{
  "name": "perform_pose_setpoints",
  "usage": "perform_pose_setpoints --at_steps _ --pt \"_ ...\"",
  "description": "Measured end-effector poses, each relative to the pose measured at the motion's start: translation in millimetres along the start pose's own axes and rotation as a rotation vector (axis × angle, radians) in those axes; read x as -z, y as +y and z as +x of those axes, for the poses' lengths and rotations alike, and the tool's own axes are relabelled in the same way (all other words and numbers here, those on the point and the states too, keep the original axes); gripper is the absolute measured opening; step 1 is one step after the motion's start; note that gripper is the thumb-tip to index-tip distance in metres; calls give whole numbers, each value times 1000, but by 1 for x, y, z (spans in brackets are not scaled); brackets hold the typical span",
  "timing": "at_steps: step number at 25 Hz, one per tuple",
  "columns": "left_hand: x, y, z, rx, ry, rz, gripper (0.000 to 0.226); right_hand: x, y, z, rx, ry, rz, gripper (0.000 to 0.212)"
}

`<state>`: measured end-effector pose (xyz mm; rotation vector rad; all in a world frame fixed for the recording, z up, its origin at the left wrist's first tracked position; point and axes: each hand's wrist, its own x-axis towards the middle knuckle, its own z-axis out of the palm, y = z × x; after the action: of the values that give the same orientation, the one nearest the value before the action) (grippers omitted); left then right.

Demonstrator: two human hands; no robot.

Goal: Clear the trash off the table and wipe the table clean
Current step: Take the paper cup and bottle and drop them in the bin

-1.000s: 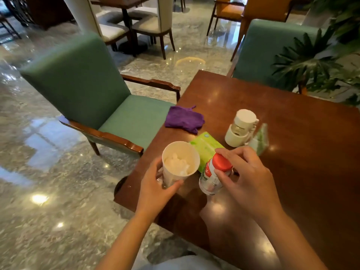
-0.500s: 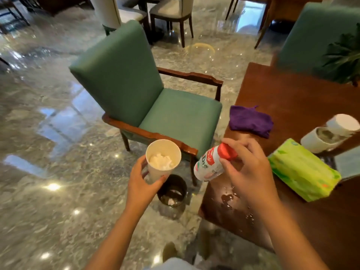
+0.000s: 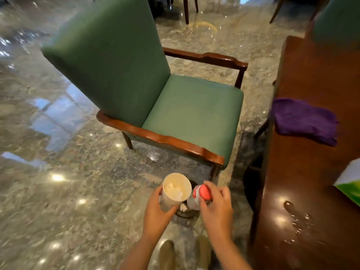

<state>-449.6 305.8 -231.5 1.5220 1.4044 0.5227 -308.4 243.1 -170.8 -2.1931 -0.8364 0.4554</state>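
Observation:
My left hand point(image 3: 155, 213) grips a white paper cup point(image 3: 174, 190) with crumpled white tissue inside. My right hand point(image 3: 216, 209) holds a small plastic bottle point(image 3: 195, 197) by its red cap point(image 3: 204, 192). Both are held low over a small dark trash bin point(image 3: 185, 212) on the floor, which they mostly hide; white scraps show inside it. The dark wooden table point(image 3: 311, 182) runs down the right side. On it lie a purple cloth point(image 3: 303, 121), a spill of water drops point(image 3: 298, 219) and, at the right edge, a green tissue pack point(image 3: 350, 184).
A green upholstered armchair point(image 3: 175, 106) with wooden arms stands just beyond the bin, close to the table's left edge. Polished marble floor point(image 3: 58, 191) spreads to the left. My feet point(image 3: 167, 254) show at the bottom. More chairs stand far back.
Both hands carried the cup and the bottle off the table, leftward and down over the bin. My view swung left, so the white cups on the table dropped out of sight.

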Motion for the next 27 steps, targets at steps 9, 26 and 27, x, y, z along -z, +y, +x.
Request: perform_pose_setpoints --at_steps 9,26,27 --pt "-76 -151 122 -4 -216 78 46 -189 127 27 -348 -137 -234 27" --pt "-143 -253 156 20 -554 609 45 -248 221 58 -265 -380 -700 43" --pt "-132 -235 152 -20 -570 691 40 -240 207 57 -223 -390 -733 42"
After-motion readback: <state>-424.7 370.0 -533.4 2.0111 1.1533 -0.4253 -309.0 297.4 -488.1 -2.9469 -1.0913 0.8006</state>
